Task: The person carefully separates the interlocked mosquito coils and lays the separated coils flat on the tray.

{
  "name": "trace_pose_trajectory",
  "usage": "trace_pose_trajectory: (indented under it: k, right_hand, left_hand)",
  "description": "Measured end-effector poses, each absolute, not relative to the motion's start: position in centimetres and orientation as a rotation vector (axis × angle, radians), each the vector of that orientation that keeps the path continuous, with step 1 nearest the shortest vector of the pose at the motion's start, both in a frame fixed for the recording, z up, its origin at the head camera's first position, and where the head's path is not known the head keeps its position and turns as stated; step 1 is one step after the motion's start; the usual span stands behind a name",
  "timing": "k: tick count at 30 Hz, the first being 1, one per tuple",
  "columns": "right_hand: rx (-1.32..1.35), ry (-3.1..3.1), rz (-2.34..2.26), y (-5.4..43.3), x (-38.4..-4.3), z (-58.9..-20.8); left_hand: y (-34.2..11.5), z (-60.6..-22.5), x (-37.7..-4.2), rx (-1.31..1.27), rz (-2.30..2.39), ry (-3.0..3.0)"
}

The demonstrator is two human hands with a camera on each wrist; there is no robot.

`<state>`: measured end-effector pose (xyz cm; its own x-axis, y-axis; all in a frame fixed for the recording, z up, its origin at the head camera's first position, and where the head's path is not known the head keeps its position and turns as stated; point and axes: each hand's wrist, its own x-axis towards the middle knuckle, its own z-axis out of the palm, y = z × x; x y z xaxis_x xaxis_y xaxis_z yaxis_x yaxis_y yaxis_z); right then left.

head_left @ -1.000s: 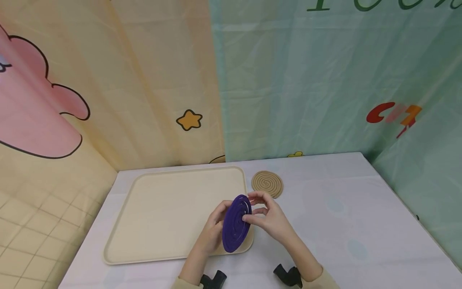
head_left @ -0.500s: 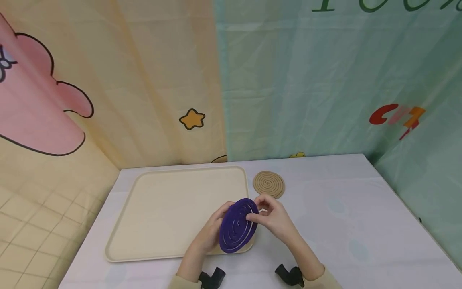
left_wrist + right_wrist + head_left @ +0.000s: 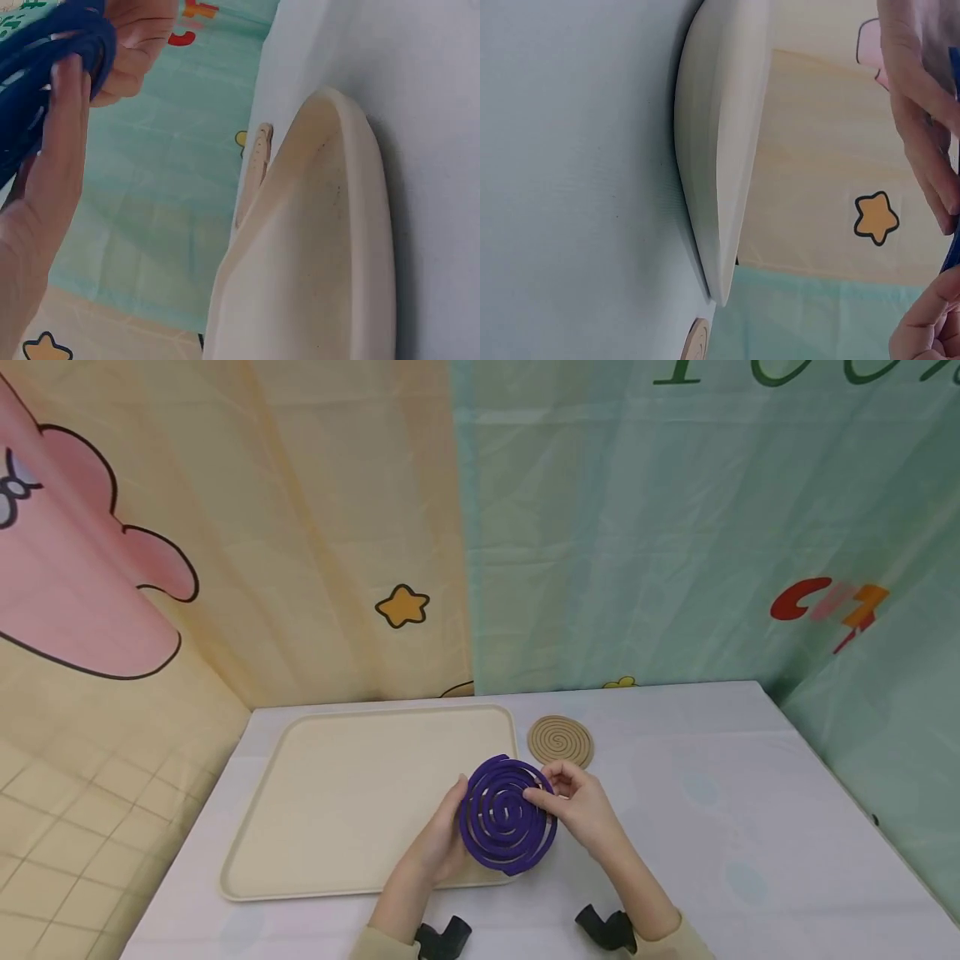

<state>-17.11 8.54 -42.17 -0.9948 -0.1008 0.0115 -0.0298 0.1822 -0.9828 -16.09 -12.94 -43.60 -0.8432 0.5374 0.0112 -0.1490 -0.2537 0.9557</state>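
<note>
Backdrop (image 3: 337,485): printed curtains, behind tray and surface. Surface (image 3: 712,793): white cloth, runs under tray and well out to its right. Tray (image 3: 360,802): beige, lying flat, the landmark here.

Purple coil (image 3: 507,814): the thing being handled, held up over tray's near right corner, spiral face toward the head camera. Gaps show between loops, so it likely flexes. To handle it well: support from behind, pinch more than just the outer ring, keep both sides level so loops don't sag or spread. Pulling the hands apart would probably stretch it; better keep their spacing steady.

Hands: both on the coil, one each side, not touching each other in the head view. Left hand (image 3: 438,839), over tray's near right part: fingers fairly straight along the coil's left edge and back, propping it; its thumb is hidden in the head view. Right hand (image 3: 581,806), just right of tray: thumb on the front face, fingers bent behind, pinching the right edge. Forearms angle inward from tray's near side.

Tan coil (image 3: 560,739): flat on surface, just beside tray's right edge, toward the far end. Black wrist pieces (image 3: 442,939): one per wrist, nearer the person than tray.
</note>
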Motion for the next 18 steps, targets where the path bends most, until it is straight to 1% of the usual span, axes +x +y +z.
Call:
trace_pose_trajectory:
  k: [4,9,12,18]
  right_hand:
    - [-0.089,2.426,-1.972,8.3,-17.1,-42.2]
    - [-0.066,2.533,-1.935,7.9,-17.0,-42.3]
    - [-0.073,2.603,-1.905,7.7,-16.9,-42.2]
    - [-0.185,2.666,-1.859,8.1,-16.9,-42.0]
  left_hand:
    - [-12.3,-42.7,-15.8,0.456,2.067,1.973]
    - [-11.8,-42.6,-15.5,0.337,1.977,2.368]
    - [-11.8,-42.6,-15.6,0.315,1.955,2.409]
    - [-12.4,-42.8,-15.7,0.332,1.894,2.289]
